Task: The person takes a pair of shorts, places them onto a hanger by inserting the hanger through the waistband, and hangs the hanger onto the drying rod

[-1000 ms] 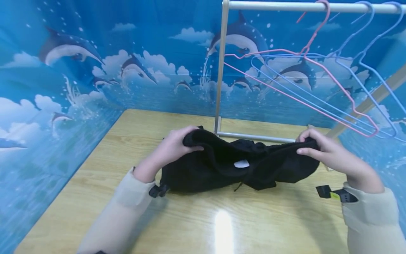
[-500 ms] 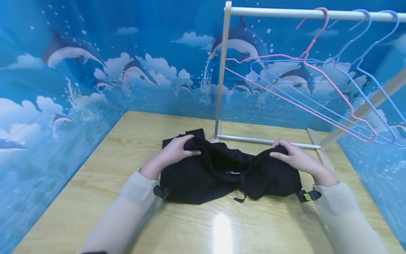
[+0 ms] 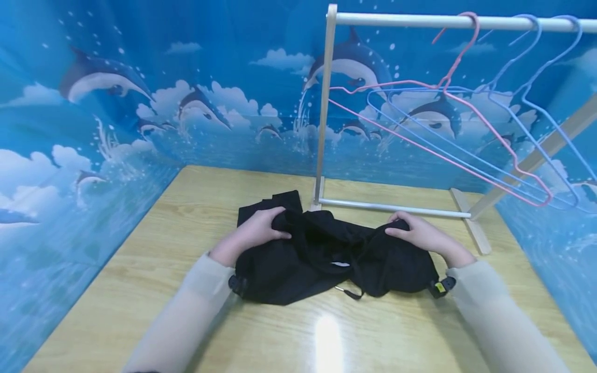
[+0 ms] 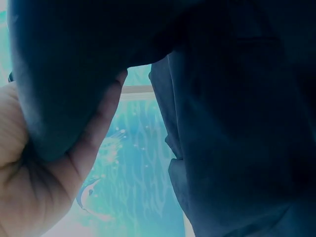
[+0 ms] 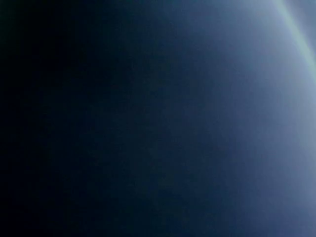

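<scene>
Black drawstring pants (image 3: 289, 274) lie bunched on the wooden table, their waist opening turned up towards me. Inside the opening shows a white label (image 3: 340, 264), and a drawstring end (image 3: 352, 294) with a metal tip hangs at the front. At the left side of the waistband, my left hand (image 3: 256, 228) pinches the cloth between thumb and fingers. My right hand (image 3: 417, 233) pinches the waistband's right side. In the left wrist view the dark cloth (image 4: 64, 74) folds over the left hand (image 4: 74, 168). Dark cloth (image 5: 148, 123) fills the right wrist view, blurred.
Behind the pants stands a clothes rack with a metal top bar (image 3: 401, 19) and a low crossbar (image 3: 373, 205). A pink hanger (image 3: 485, 116) and two blue hangers (image 3: 517, 111) hang from it. A dolphin-print backdrop (image 3: 154, 103) surrounds the table (image 3: 140, 290).
My right hand has moved left and slightly down, bringing the waistband's ends closer together. The cloth has slackened and sunk nearer the table. My left hand has shifted slightly down, keeping its hold.
</scene>
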Available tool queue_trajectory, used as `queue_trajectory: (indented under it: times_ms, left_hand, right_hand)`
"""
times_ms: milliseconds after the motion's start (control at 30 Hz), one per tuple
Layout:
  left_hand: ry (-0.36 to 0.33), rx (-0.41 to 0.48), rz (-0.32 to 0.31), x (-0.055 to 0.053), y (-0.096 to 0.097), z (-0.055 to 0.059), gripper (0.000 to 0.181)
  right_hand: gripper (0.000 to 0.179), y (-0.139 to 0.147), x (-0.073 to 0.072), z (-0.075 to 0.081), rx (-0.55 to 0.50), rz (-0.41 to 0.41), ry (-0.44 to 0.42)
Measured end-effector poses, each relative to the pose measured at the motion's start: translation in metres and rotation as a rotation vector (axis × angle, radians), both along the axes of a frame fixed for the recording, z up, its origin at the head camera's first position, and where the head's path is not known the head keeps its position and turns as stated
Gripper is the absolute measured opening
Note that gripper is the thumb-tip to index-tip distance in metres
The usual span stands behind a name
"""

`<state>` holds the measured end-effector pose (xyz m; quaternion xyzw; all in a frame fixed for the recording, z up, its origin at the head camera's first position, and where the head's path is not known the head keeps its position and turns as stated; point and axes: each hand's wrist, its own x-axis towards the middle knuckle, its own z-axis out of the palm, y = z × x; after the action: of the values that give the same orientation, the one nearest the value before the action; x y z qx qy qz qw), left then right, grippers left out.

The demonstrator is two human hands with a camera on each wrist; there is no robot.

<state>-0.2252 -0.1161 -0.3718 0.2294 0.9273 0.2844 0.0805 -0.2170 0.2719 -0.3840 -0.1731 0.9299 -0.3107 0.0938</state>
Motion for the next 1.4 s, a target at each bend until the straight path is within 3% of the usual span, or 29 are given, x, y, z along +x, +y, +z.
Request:
queue_trajectory:
  times_ms: [233, 467, 967, 1200, 1400]
  left_hand:
    - [0.027, 0.013, -0.032, 0.009, 0.002, -0.007, 0.042]
    - [0.061, 0.015, -0.036, 0.011, 0.004, -0.004, 0.042]
    - [0.02, 0.016, -0.039, 0.014, 0.001, -0.002, 0.04]
    - [0.017, 0.021, -0.045, 0.014, 0.002, -0.001, 0.041]
    - [0.019, 0.014, -0.041, 0.015, 0.002, -0.001, 0.041]
  right_hand:
    - [0.036, -0.005, 0.004, -0.007, -0.001, 0.01, 0.0]
    - [0.056, -0.008, 0.003, -0.004, -0.034, 0.034, -0.013]
    - [0.092, -0.007, 0.003, 0.003, -0.033, 0.075, -0.038]
    - [0.092, -0.007, 0.008, 0.016, -0.021, 0.057, 0.047]
    - [0.094, -0.011, 0.02, 0.043, -0.007, 0.07, 0.172]
